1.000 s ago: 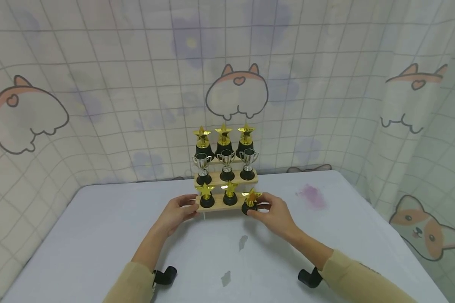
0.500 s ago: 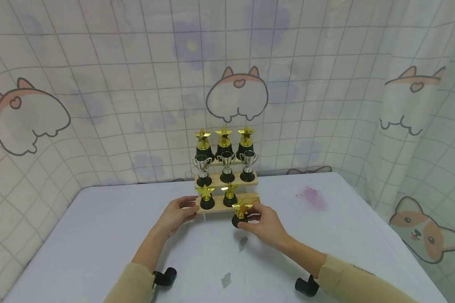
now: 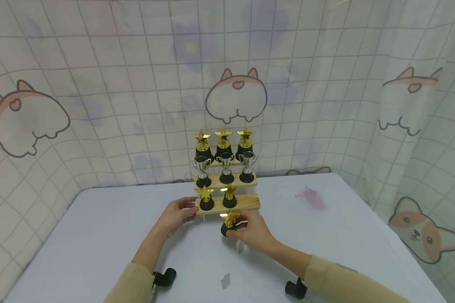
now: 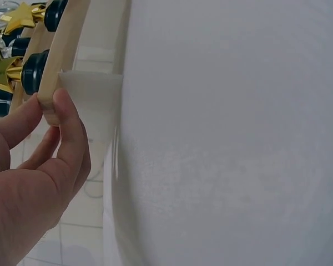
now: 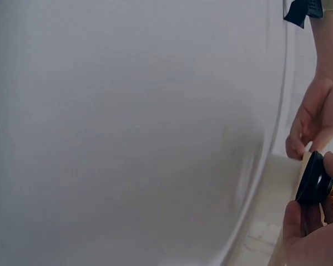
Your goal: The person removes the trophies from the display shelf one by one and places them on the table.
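Note:
A three-step wooden stand (image 3: 246, 203) holds small trophies on the white table (image 3: 98, 235). My right hand (image 3: 250, 232) grips a gold star trophy with a black base (image 3: 229, 223), just in front of the stand's lowest step; the base shows in the right wrist view (image 5: 312, 178). My left hand (image 3: 176, 213) pinches the left end of the lowest step (image 4: 55, 83). Two gold star trophies (image 3: 206, 198) stand on that step, three silver cups (image 3: 226, 166) on the middle step, three gold stars (image 3: 223, 142) on top.
A curtain printed with cats (image 3: 98, 84) hangs behind and to the right of the table. A pink stain (image 3: 311, 196) marks the tabletop right of the stand. Two grey marks (image 3: 226, 278) lie on the cloth nearer me.
My right hand has carried the star trophy off the right end of the lowest step, down and left to in front of the stand. My left hand has stayed on the step's end.

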A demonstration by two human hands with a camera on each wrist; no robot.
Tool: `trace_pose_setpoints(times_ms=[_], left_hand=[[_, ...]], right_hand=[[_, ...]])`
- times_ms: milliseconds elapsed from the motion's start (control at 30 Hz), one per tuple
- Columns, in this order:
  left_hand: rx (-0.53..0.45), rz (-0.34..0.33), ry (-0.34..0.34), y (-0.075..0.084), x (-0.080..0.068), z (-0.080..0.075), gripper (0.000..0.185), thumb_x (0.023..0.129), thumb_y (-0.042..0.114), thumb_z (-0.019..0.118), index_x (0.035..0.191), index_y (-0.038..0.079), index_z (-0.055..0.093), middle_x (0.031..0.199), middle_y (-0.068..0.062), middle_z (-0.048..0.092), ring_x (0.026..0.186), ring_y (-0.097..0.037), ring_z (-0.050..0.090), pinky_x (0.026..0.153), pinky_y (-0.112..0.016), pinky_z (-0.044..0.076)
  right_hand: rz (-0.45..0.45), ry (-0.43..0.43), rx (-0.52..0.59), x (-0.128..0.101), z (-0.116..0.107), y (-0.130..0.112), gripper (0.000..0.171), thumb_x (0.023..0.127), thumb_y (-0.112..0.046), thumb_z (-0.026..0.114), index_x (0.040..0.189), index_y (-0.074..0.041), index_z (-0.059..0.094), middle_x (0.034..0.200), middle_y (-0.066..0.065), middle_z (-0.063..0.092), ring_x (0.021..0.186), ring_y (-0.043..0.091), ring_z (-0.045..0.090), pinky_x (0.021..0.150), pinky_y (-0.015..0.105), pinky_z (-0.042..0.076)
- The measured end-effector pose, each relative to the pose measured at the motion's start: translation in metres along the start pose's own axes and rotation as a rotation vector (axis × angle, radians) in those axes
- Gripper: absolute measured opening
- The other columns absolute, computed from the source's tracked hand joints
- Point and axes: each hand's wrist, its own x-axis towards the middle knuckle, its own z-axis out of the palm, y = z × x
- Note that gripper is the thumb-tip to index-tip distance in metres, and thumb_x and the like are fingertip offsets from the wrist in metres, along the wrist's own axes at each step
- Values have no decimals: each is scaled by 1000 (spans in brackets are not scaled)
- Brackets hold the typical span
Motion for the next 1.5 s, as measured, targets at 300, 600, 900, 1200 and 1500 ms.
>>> trace_pose_setpoints(times_ms=[300,600,900,1200,1500], left_hand=[[3,11,-2,0,0,2,49,98,-1,66,144,-6,51,132,-25,51,100,-23,66,94,-38,59],[-4,18,-7,-4,2,0,49,98,0,67,144,-6,51,131,-25,53,101,-24,67,95,-38,59],[-18,15,1,-7,4,0,48,98,-1,67,144,-4,52,130,-23,54,101,-24,67,93,-37,59],[-13,20,-14,-5,1,-2,49,99,0,66,145,-6,50,132,-25,52,101,-25,67,94,-38,59],[-20,12,-13,-4,2,-1,49,98,-1,67,144,-6,51,130,-24,52,99,-24,67,92,-37,60]], right_hand=[[8,-39,-11,2,13,1,42,81,-8,88,115,2,67,103,11,69,93,26,71,80,24,60],[44,-93,-96,7,20,3,42,81,-13,89,114,-1,67,99,5,68,90,20,68,75,24,60],[27,-117,-183,10,30,5,37,79,-12,91,106,-3,68,92,0,66,84,14,63,73,25,58],[37,-120,-246,12,34,5,49,77,-13,92,117,1,67,98,1,66,86,13,62,74,27,57],[33,-136,-279,11,32,3,39,81,-11,86,113,1,68,88,-2,62,80,12,55,67,26,50]])
